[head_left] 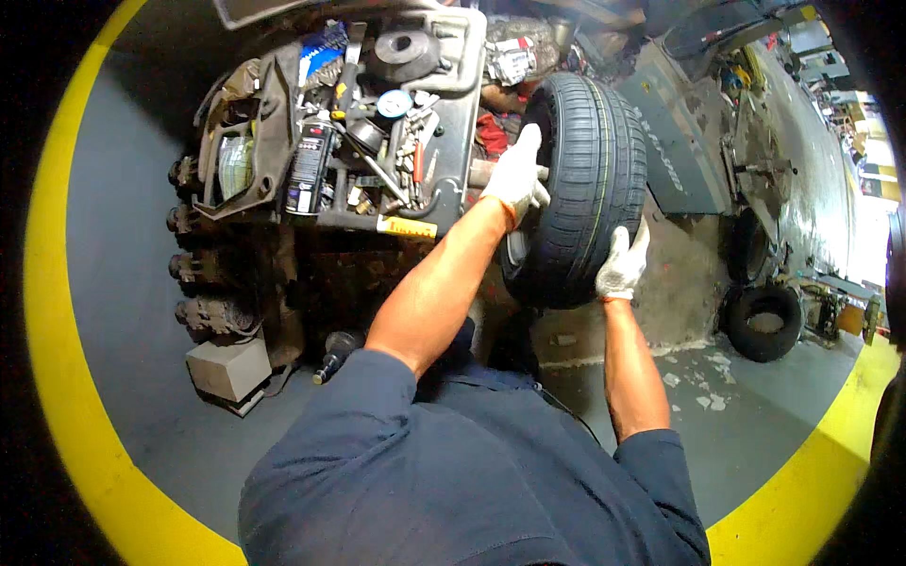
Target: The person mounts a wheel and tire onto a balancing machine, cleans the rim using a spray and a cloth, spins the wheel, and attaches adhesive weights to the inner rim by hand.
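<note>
A car wheel [596, 170] with a black grooved tyre stands upright ahead of me, its tread facing me. A strip of its silver rim shows low on its left side. My left hand [517, 177], in a white glove, grips the wheel's left side; some fingers are hidden against it. On the lower right of the tread, my gloved right hand [623, 264] holds the tyre with its palm and fingers against the rubber. A metal shaft end [481, 173] shows just left of my left hand; whether it passes into the wheel I cannot tell.
Left of the wheel is a tray [462, 113] crowded with a spray can [308, 165], a hammer [349, 80], a black cone [404, 55] and small weights. A grey panel [665, 141] stands to the right. Another tyre [764, 323] and a grey box [228, 366] are on the floor.
</note>
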Available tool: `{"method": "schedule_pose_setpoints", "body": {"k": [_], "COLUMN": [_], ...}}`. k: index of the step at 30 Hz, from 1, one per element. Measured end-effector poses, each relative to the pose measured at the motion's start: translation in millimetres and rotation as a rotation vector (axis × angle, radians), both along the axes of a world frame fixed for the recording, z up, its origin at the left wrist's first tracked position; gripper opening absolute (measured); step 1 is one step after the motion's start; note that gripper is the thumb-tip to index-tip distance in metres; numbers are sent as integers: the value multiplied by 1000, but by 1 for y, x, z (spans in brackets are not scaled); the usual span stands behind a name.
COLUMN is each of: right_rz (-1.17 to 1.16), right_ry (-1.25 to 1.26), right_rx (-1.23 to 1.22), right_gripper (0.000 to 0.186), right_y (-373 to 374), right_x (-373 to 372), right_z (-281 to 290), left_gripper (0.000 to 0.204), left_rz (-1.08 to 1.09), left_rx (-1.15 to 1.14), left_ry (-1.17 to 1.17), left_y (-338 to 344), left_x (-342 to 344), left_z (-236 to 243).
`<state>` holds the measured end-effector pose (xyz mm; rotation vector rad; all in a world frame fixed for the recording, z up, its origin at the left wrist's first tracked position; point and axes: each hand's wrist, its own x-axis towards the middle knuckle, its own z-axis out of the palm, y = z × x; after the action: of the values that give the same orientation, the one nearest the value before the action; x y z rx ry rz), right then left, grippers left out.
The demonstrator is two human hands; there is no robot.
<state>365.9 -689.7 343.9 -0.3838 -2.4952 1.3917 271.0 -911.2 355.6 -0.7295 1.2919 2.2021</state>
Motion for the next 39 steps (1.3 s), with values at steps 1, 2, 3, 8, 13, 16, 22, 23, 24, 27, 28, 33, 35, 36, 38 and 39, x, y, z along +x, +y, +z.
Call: {"method": "schedule_pose_setpoints", "body": {"k": [1, 2, 3, 8, 13, 16, 22, 23, 24, 27, 28, 33, 35, 36, 38, 39], "right_rz": [9, 5, -112, 260, 2, 205, 110, 78, 140, 339, 376, 397, 390, 346, 291, 259], "right_ry": [35, -2, -363, -489, -314, -371, -200, -238, -216, -164, -161, -208, -175, -165, -160, -136], "right_rx": [-15, 87, 67, 273, -141, 243, 128, 19, 53, 504, 665, 882, 750, 562, 551, 590], "right_gripper": [68, 73, 77, 50, 55, 61, 54, 52, 50, 48, 47, 47, 47, 47, 46, 46], "right_y": [-3, 13, 19, 131, 36, 12, 4, 3, 5, 47, 60, 49, 45, 41, 26, 32], "right_x": [21, 56, 88, 96, -119, -169, -127, -124, -122, -130, -128, -123, -114, -110, -107, -101], "right_z": [-15, -40, -44, -72, 42, 58, 32, 35, 35, 32, 34, 38, 37, 35, 36, 35], "left_gripper": [93, 91, 90, 82, 57, 56, 38, 27, 28, 25, 25, 36, 36, 35, 32, 33], "left_rz": [-385, -189, 15, 62, -252, -387, -579, -554, -520, -393, -445, -845, -856, -787, -625, -738], "left_rx": [325, 249, 172, 18, -488, -616, -1086, -1245, -1228, -1166, -1103, -719, -768, -812, -882, -886], "left_ry": [-219, -164, -112, -299, -22, 22, 211, 459, 411, 434, 461, 604, 667, 727, 771, 724], "left_y": [-18, -5, 9, 26, 46, 39, 35, 34, 35, 41, 37, 72, 73, 76, 67, 62], "left_x": [-7, 22, 61, 162, 198, 172, 130, 139, 139, 138, 113, 58, 50, 53, 59, 59], "left_z": [-33, -27, -19, -110, -208, -239, -286, -307, -318, -330, -294, -280, -281, -288, -295, -300]}}
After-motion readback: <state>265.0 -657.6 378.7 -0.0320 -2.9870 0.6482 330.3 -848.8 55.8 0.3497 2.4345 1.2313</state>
